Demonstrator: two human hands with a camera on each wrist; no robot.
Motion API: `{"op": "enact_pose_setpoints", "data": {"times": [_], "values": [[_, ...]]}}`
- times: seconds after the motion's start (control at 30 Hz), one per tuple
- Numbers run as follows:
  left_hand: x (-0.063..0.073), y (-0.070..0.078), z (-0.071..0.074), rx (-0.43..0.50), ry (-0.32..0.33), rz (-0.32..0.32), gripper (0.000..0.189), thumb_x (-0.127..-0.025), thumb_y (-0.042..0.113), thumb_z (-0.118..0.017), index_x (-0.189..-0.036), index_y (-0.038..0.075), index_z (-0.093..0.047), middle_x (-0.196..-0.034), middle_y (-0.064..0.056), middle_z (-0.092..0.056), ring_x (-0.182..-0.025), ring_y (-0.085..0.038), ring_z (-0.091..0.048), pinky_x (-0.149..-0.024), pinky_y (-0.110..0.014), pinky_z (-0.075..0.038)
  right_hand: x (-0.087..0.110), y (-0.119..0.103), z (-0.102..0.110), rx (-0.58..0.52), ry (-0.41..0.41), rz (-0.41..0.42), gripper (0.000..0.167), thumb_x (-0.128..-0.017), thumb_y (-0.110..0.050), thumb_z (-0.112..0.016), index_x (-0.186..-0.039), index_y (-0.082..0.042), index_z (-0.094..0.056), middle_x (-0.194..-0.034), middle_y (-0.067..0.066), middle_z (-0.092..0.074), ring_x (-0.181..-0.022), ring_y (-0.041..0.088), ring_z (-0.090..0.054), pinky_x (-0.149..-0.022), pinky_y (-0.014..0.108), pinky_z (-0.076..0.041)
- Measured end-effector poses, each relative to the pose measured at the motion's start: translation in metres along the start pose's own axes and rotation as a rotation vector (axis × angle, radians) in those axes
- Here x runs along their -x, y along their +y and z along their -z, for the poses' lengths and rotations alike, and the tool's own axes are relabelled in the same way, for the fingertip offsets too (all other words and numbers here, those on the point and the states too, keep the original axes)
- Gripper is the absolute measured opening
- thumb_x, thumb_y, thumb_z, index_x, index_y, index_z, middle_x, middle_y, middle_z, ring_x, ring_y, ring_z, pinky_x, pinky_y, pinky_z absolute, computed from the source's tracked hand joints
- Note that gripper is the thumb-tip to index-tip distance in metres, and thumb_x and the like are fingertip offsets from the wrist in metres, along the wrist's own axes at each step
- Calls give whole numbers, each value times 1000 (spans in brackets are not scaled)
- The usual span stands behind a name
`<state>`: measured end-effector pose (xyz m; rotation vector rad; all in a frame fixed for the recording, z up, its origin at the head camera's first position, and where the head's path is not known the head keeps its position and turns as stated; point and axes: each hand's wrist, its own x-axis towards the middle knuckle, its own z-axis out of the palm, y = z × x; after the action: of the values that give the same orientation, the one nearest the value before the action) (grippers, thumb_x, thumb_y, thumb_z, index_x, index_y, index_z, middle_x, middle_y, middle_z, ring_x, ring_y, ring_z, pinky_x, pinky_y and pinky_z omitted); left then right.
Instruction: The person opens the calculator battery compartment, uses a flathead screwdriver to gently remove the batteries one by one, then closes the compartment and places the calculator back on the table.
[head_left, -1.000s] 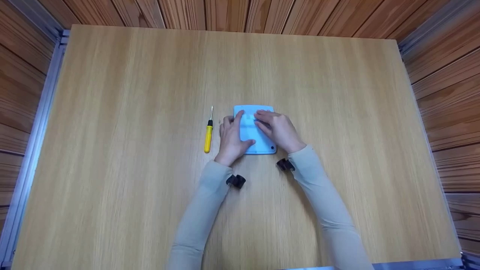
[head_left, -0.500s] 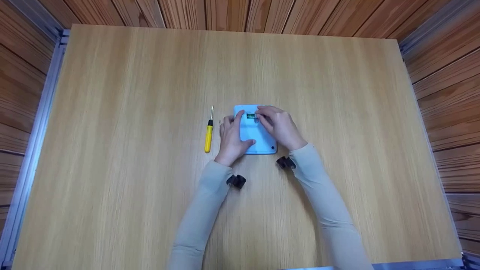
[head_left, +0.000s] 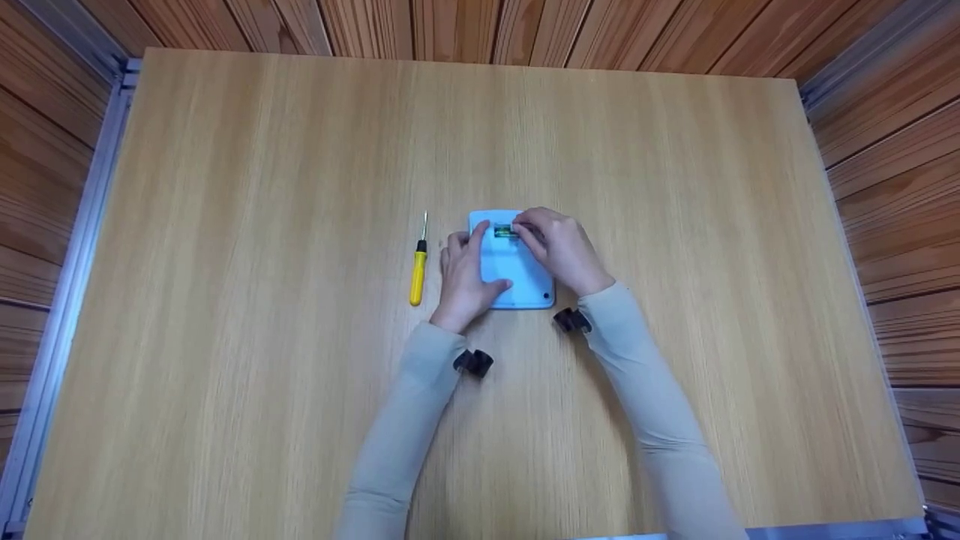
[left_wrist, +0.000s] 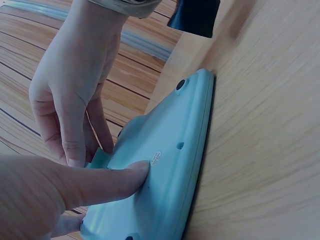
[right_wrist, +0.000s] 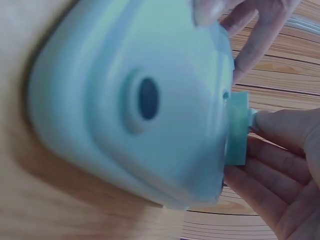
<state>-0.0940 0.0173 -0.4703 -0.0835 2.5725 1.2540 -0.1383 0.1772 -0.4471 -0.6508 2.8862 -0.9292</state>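
A light blue calculator-like device (head_left: pixel 521 274) lies back side up on the table. Near its far end a battery compartment stands uncovered, with green batteries (head_left: pixel 503 232) inside. My right hand (head_left: pixel 564 247) pinches a small light blue battery cover (right_wrist: pixel 237 129), tilted up at the compartment. In the head view the fingers mostly hide this cover. My left hand (head_left: pixel 465 281) steadies the device from the left, its straight thumb pressed on the back and its index finger reaching beside the compartment. A small round sticker (left_wrist: pixel 156 158) shows near the thumb.
To the left of the device lies a yellow screwdriver (head_left: pixel 418 274) with a black collar, its tip pointing away. The wooden table (head_left: pixel 300 187) has wood-plank walls and metal rails around it. A black wrist camera (head_left: pixel 472 364) sits by the left sleeve.
The right hand has lifted the battery cover from the back, exposing the compartment and its green batteries. That hand has shifted slightly up; the left hand stays in place.
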Motion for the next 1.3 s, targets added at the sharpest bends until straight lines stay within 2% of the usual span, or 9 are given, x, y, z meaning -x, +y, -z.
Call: {"op": "enact_pose_setpoints", "data": {"times": [0.27, 0.57, 0.77, 1.03, 1.3], "values": [[0, 1, 1, 10, -8, 4, 88, -79, 22, -79, -151, 21, -27, -144, -14, -29, -126, -30, -33, -108, -42, -30, 4, 1, 2, -34, 53, 19, 23, -98, -19, -55, -106, -1, -67, -104, 12, -70, -98, 23, -67, -85, 35, -55], [0, 2, 1, 16, -17, 21, 89, -80, 23, -78, -152, 24, -25, -146, -12, -27, -128, -28, -31, -108, -41, -31, 10, 5, 8, -56, 58, -58, 26, -97, -22, -56, -113, -4, -66, -115, 12, -67, -114, 25, -62, -98, 36, -48], [1, 1, 1, 30, -18, 26, 89, -80, 23, -78, -152, 25, -25, -146, -12, -26, -129, -27, -30, -108, -41, -32, 15, 10, 10, -57, 72, -67, 26, -97, -21, -57, -114, -3, -65, -117, 13, -66, -115, 26, -61, -99, 37, -47], [2, 1, 2, 60, -14, 22, 89, -80, 21, -78, -152, 25, -25, -146, -11, -27, -130, -27, -29, -109, -41, -31, 24, 18, 13, -71, 131, -125, 21, -96, -18, -59, -108, -4, -67, -120, 13, -65, -116, 27, -60, -100, 38, -46], [1, 1, 0, 49, -6, 16, 89, -79, 19, -79, -152, 23, -27, -146, -13, -28, -130, -29, -30, -110, -41, -28, 31, 27, 15, -74, 166, -134, 18, -95, -15, -59, -100, 1, -67, -124, 17, -62, -119, 31, -56, -104, 41, -43]]}}
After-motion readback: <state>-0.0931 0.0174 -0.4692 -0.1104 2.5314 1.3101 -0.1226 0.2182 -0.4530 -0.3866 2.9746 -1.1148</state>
